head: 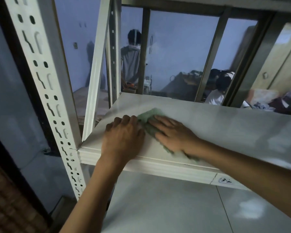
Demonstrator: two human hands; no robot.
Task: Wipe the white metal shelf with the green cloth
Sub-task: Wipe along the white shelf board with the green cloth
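The white metal shelf [225,128] runs across the middle of the view, with its front lip facing me. A green cloth [149,116] lies flat on its left part. My right hand [173,133] presses flat on the cloth, fingers spread and pointing left, and most of the cloth is hidden under the palm. My left hand [123,137] rests on the shelf just left of the cloth, fingers curled down, fingertips touching the cloth's edge. A bit of cloth pokes out near the shelf's front lip beneath my right wrist.
A white slotted upright post [45,84] stands at the shelf's left front corner, and a slanted white brace [94,73] runs behind it. A lower shelf [175,207] lies beneath. Behind a glass window, two people are in another room.
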